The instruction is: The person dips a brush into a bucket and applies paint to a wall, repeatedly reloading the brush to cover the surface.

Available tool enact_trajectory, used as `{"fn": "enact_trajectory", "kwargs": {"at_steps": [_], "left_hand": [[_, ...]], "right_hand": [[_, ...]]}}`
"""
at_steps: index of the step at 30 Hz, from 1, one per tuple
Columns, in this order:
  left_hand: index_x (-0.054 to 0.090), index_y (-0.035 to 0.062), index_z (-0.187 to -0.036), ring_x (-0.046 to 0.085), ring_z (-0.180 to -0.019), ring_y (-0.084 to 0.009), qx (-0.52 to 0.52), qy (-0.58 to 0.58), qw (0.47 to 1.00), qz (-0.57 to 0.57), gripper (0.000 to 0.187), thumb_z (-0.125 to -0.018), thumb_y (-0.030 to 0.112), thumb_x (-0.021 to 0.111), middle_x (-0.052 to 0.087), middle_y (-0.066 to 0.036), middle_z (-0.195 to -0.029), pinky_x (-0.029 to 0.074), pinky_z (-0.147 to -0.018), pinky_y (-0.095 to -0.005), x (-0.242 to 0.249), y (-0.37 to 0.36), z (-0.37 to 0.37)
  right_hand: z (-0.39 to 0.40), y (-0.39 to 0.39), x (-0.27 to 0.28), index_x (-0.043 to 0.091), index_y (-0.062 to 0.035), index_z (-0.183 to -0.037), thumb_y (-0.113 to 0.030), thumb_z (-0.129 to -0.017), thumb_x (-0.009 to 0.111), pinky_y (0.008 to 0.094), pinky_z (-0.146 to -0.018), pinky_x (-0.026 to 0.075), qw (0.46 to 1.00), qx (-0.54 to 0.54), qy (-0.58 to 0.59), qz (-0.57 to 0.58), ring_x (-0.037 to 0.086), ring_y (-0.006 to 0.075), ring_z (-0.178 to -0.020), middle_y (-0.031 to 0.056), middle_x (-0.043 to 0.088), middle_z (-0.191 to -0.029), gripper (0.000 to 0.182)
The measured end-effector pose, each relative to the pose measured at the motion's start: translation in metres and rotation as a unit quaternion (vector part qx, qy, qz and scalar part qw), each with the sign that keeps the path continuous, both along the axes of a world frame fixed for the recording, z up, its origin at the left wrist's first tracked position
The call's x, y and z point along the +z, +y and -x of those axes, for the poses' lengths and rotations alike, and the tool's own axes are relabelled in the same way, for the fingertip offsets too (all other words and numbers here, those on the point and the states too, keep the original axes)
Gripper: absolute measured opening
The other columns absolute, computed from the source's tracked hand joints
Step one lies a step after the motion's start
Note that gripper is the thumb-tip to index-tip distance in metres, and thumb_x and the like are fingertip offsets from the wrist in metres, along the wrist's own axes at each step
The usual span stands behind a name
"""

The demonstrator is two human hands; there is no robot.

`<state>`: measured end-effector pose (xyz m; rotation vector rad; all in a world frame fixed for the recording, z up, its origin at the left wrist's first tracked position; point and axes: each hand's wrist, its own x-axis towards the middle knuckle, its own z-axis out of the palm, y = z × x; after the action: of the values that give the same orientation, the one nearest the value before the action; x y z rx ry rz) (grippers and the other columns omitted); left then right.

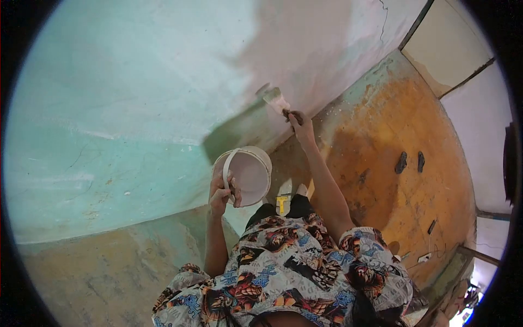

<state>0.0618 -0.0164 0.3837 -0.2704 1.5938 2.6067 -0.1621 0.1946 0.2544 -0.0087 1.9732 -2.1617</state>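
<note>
Brush: pale, broad, is angling toward the wall just above that wall's lower edge; whether the bristles are touching cannot be told
Right hand: its grip is narrow, holding the brush by its dark end; the arm is reaching out over the floor
Bucket: white, open-topped, is hanging above the floor, in front of the wall's lower edge; its inside is showing pale, the level of any contents not reading clearly
Left hand: its grip is holding the bucket at the rim, beside the white bail
Yellow item: T-shaped, is showing by the feet; its kind cannot be told
Sandals: two, dark, are lying toward the floor's right edge
White block: is lying near the floor's lower right corner
Bucket risk: the hold is favouring one side of the rim, so a slipping finger could be tipping any contents over the feet
Brush risk: the hold is sitting far back, so firm pressing could be twisting the bristles sideways and streaking the wall
</note>
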Motion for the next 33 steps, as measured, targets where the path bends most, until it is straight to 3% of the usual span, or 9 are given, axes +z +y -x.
{"fn": "enact_trajectory", "kwargs": {"at_steps": [6,9,12,15,18,24,30,33], "left_hand": [[0.037,0.0032,-0.092,0.051,-0.039,-0.0191,0.016,-0.011,1.000,0.008,0.034,-0.064,0.016,0.050,0.051,-0.011,-0.059,0.042,-0.035,-0.0264,0.003,0.005,0.004],[0.040,0.0034,-0.094,0.051,-0.038,-0.0190,0.039,-0.010,0.999,-0.010,0.041,-0.063,0.021,0.060,0.051,-0.011,-0.056,0.045,-0.032,-0.0278,0.004,0.006,0.005],[0.039,0.0030,-0.094,0.051,-0.038,-0.0185,0.035,-0.004,0.999,-0.010,0.040,-0.063,0.020,0.058,0.052,-0.011,-0.057,0.044,-0.032,-0.0273,-0.004,0.007,0.010],[0.036,0.0059,-0.092,0.049,-0.039,-0.0197,0.007,0.005,1.000,-0.007,0.034,-0.064,0.018,0.052,0.051,-0.012,-0.062,0.041,-0.035,-0.0267,-0.003,0.007,0.010],[0.036,0.0073,-0.091,0.050,-0.040,-0.0199,-0.001,0.007,1.000,-0.003,0.034,-0.064,0.019,0.052,0.051,-0.011,-0.062,0.040,-0.034,-0.0266,-0.008,0.008,0.015],[0.036,0.0069,-0.092,0.052,-0.042,-0.0194,-0.025,0.034,0.999,-0.023,0.033,-0.065,0.019,0.053,0.052,-0.012,-0.062,0.043,-0.037,-0.0270,-0.010,0.005,0.021],[0.039,0.0049,-0.094,0.052,-0.044,-0.0195,-0.061,0.090,0.994,-0.026,0.034,-0.070,0.023,0.055,0.054,-0.014,-0.064,0.044,-0.039,-0.0274,-0.017,0.005,0.043],[0.040,0.0037,-0.094,0.052,-0.043,-0.0193,-0.071,0.110,0.991,-0.011,0.035,-0.071,0.025,0.055,0.054,-0.014,-0.063,0.044,-0.040,-0.0278,-0.010,0.006,0.054]], "right_hand": [[0.022,-0.021,-0.045,0.061,0.0015,-0.096,-0.014,-0.089,0.057,0.0227,-0.045,0.036,1.000,-0.021,0.017,-0.008,0.045,0.0059,-0.049,0.0040,0.064,-0.074,0.018],[0.022,-0.021,-0.067,0.061,0.0019,-0.094,-0.013,-0.088,0.057,0.0242,-0.050,0.040,0.998,-0.018,0.005,-0.060,0.049,0.0080,-0.053,0.0060,0.064,-0.074,0.017],[0.020,-0.009,-0.114,0.062,0.0023,-0.093,-0.014,-0.088,0.058,0.0268,-0.059,0.044,0.996,-0.041,0.021,-0.079,0.054,0.0115,-0.060,0.0072,0.065,-0.075,0.018],[-0.009,0.011,-0.108,0.062,0.0021,-0.094,-0.016,-0.088,0.058,0.0286,-0.066,0.045,0.990,-0.061,0.018,-0.127,0.057,0.0149,-0.066,0.0079,0.064,-0.075,0.019],[-0.027,0.036,-0.104,0.063,0.0008,-0.095,-0.017,-0.088,0.058,0.0285,-0.065,0.045,0.991,-0.037,-0.063,-0.115,0.057,0.0145,-0.067,0.0072,0.064,-0.077,0.020],[-0.056,0.090,-0.050,0.060,0.0009,-0.100,-0.017,-0.088,0.058,0.0275,-0.064,0.044,0.978,0.034,-0.100,-0.182,0.055,0.0117,-0.070,0.0054,0.062,-0.079,0.021],[-0.072,0.118,0.056,0.053,-0.0021,-0.113,-0.011,-0.089,0.055,0.0275,-0.068,0.044,0.984,0.090,0.031,-0.153,0.053,0.0114,-0.075,0.0067,0.061,-0.088,0.026],[-0.072,0.118,0.122,0.053,-0.0033,-0.111,-0.007,-0.086,0.057,0.0307,-0.071,0.046,0.953,0.139,0.108,-0.247,0.058,0.0168,-0.077,0.0081,0.063,-0.092,0.026]]}}
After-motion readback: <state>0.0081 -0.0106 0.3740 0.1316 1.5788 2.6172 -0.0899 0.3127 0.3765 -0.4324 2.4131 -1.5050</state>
